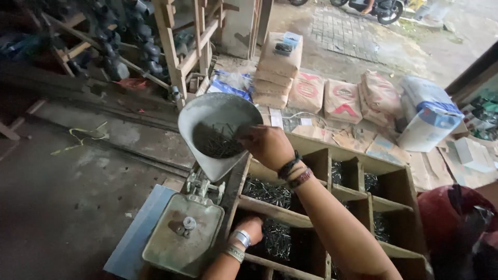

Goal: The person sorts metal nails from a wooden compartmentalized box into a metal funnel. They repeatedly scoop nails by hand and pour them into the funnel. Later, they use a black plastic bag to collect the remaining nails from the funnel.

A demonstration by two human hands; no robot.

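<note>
A grey metal scoop pan (207, 111) sits on a balance scale and holds a heap of dark nails (217, 145). My right hand (264, 145), with bead bracelets at the wrist, reaches over the pan's right rim, its fingers closed around a few nails. My left hand (249, 228), wearing silver bangles, rests low beside the scale's flat weight tray (171, 249), fingers curled; whether it holds anything is hidden. Small round weights (185, 226) lie on that tray. Under my arms, a wooden compartment box (358, 158) is filled with nails.
Stacked paper sacks (280, 65) and more bags (378, 93) stand behind the box on flattened cardboard. A wooden rack with dark pipe fittings (140, 46) is at the back left. A red object (451, 218) sits at the right edge. Concrete floor spreads to the left.
</note>
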